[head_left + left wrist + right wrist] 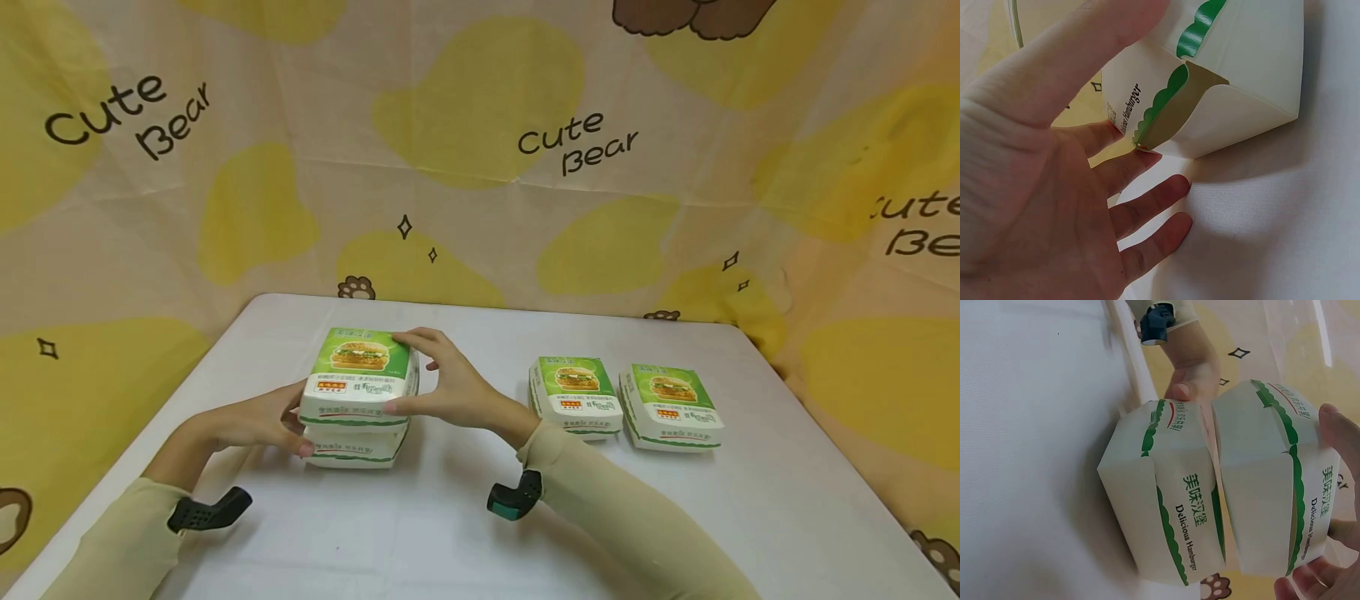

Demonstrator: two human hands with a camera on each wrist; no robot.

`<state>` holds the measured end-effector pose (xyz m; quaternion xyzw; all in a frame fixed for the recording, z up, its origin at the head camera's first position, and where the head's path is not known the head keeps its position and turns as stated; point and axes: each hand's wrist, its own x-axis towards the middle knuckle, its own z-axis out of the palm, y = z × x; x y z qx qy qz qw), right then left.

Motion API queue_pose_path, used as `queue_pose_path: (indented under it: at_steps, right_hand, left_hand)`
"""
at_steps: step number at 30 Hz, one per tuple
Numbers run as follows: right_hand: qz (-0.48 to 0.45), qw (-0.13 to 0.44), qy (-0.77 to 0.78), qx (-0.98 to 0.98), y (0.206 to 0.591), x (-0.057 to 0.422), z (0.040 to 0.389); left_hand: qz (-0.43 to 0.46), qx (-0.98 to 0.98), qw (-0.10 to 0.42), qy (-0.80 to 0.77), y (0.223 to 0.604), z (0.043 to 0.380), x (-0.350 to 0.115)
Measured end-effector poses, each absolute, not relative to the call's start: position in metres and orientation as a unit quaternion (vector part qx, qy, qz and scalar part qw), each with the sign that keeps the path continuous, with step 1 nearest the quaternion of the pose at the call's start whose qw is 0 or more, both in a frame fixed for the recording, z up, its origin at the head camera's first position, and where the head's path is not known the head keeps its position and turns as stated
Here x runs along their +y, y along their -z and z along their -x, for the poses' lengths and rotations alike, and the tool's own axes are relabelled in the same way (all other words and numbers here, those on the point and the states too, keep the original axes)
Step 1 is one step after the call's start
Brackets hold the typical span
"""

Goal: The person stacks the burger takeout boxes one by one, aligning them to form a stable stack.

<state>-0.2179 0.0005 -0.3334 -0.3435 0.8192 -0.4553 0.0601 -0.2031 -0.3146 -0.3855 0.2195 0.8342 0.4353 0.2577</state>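
Observation:
At the left of the table, one white-and-green hamburger carton (360, 375) is above another, the lower carton (352, 448), which rests on the tabletop. My right hand (450, 387) grips the upper carton from its right side, thumb at the front and fingers at the back edge. A narrow gap shows between the upper carton (1260, 506) and the lower carton (1169, 519) in the right wrist view. My left hand (258, 417) holds the lower carton at its left side, thumb by the front corner. In the left wrist view its fingers (1154, 197) reach under a carton corner.
Two more hamburger cartons, one (576, 396) nearer the middle and another (670, 407) to its right, sit side by side on the white table (420, 533). Behind the table hangs a yellow-patterned cloth (465, 150).

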Motion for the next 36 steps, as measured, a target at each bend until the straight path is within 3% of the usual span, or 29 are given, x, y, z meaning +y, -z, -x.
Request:
queue_pose_path:
  at_steps: [25,36]
  right_hand:
    - [0.351,0.088,0.393,0.845,0.333,0.0,0.212]
    - [0.354,0.084,0.399,0.842,0.3352,0.0015,0.2113]
  left_hand:
    - [-0.215,0.853,0.244,-0.409,0.3835,0.1967,-0.3123]
    - [-0.216,0.844,0.263,-0.414,0.3791,0.1937,-0.3127]
